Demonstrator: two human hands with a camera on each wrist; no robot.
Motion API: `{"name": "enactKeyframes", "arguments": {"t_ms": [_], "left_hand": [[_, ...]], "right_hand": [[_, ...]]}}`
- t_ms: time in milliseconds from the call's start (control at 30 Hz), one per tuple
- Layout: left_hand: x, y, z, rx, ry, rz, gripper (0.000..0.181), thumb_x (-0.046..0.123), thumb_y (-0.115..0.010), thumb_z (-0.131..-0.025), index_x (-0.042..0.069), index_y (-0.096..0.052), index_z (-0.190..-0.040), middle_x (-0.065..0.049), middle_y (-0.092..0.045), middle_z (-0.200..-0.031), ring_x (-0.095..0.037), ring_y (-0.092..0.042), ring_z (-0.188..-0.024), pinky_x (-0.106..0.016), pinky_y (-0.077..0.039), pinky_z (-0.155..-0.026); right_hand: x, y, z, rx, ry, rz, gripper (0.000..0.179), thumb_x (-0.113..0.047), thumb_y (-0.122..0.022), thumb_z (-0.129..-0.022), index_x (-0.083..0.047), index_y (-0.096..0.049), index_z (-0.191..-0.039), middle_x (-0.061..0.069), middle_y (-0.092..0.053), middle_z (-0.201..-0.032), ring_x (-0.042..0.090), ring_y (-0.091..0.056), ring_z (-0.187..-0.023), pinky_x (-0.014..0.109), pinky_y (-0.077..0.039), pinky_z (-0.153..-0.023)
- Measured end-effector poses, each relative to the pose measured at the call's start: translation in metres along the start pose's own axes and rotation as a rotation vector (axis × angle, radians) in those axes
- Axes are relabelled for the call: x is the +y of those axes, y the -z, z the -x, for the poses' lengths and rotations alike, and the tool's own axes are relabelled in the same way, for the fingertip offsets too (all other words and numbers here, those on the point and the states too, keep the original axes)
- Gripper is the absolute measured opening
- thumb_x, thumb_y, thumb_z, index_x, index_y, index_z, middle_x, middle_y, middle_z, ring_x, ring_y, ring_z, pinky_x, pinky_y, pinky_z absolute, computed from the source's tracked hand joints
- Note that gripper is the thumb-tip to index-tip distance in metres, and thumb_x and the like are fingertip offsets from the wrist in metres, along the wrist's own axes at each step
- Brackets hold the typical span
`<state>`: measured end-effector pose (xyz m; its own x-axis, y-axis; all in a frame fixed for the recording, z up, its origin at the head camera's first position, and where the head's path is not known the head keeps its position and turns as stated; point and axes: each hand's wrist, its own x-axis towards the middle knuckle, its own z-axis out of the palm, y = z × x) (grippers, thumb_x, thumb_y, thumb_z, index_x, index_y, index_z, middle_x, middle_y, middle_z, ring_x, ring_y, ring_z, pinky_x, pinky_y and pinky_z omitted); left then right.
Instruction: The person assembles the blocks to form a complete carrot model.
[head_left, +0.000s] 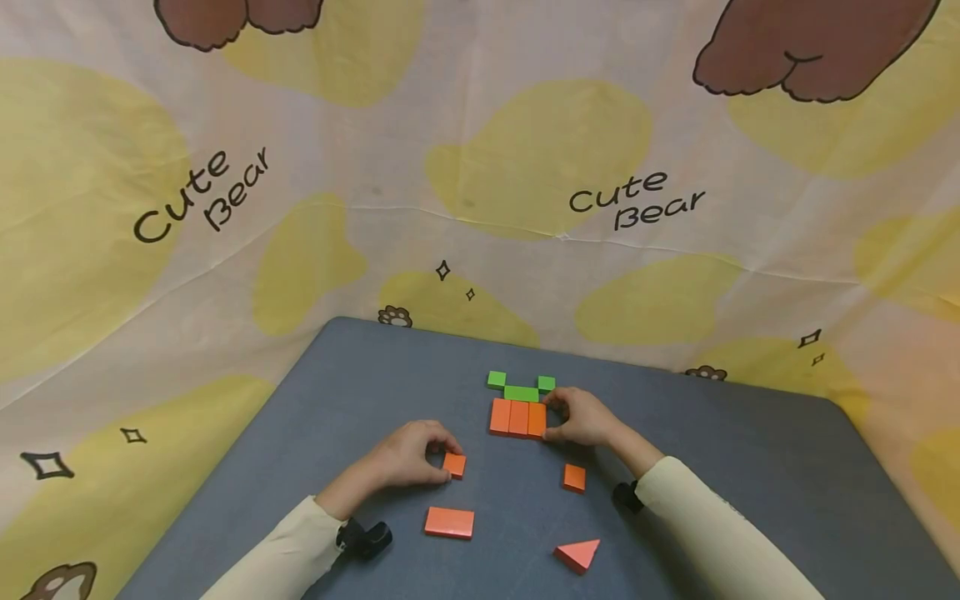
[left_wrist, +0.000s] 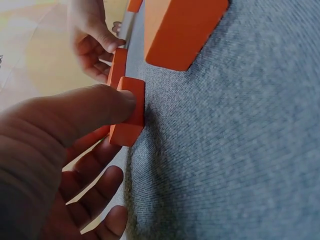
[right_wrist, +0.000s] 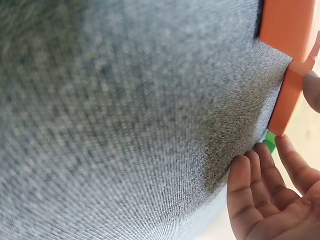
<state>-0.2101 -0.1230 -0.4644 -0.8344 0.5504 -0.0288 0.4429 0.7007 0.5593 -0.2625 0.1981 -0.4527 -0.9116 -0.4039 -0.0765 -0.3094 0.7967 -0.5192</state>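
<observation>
Near the table's middle, my left hand (head_left: 405, 455) pinches a small square orange block (head_left: 454, 465) between thumb and fingers; the left wrist view shows the thumb on this block (left_wrist: 131, 131). Further off, three upright orange rectangular blocks lie side by side. My right hand (head_left: 587, 417) has thumb and index finger at the two ends of the rightmost orange block (head_left: 537, 420). In the right wrist view the index fingertip touches that block (right_wrist: 286, 100), the other fingers resting beyond it. A green rectangular block (head_left: 521, 393) lies against the row's far side.
Two small green blocks, left (head_left: 497, 380) and right (head_left: 547, 384), sit at the green bar's far corners. Closer lie an orange rectangular block (head_left: 449, 522), a square orange block (head_left: 574, 477) and a pinkish triangular block (head_left: 577, 555). A patterned cloth (head_left: 480, 167) hangs behind the grey table (head_left: 712, 467).
</observation>
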Motion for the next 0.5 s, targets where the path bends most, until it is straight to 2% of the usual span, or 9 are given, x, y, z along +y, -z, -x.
{"name": "enactKeyframes", "arguments": {"t_ms": [167, 333, 500], "left_hand": [[0.005, 0.002, -0.005, 0.011, -0.029, -0.005, 0.026, 0.024, -0.078, -0.076, 0.023, -0.074, -0.101, 0.012, -0.063, -0.095, -0.008, -0.055, -0.088, -0.030, -0.049, -0.080], [0.014, 0.002, -0.019, 0.032, -0.039, 0.004, 0.025, 0.026, -0.078, -0.077, 0.024, -0.074, -0.102, 0.013, -0.063, -0.096, -0.009, -0.057, -0.092, -0.032, -0.050, -0.084], [0.023, -0.001, -0.033, 0.042, -0.057, -0.039, 0.026, 0.029, -0.077, -0.077, 0.026, -0.074, -0.102, 0.014, -0.063, -0.093, -0.005, -0.056, -0.085, -0.028, -0.048, -0.077]], "right_hand": [[0.001, 0.001, 0.000, 0.000, 0.009, 0.005, 0.048, -0.027, -0.081, -0.075, -0.009, -0.064, -0.117, 0.009, -0.063, -0.112, 0.023, -0.059, -0.098, 0.044, -0.050, -0.087], [0.001, 0.003, 0.000, 0.000, 0.013, 0.005, 0.049, -0.028, -0.082, -0.074, -0.008, -0.064, -0.116, 0.010, -0.063, -0.110, 0.022, -0.059, -0.097, 0.044, -0.050, -0.087], [0.001, 0.002, 0.000, 0.000, 0.014, -0.004, 0.050, -0.028, -0.082, -0.074, -0.008, -0.064, -0.116, 0.009, -0.064, -0.111, 0.023, -0.060, -0.099, 0.043, -0.050, -0.088]]}}
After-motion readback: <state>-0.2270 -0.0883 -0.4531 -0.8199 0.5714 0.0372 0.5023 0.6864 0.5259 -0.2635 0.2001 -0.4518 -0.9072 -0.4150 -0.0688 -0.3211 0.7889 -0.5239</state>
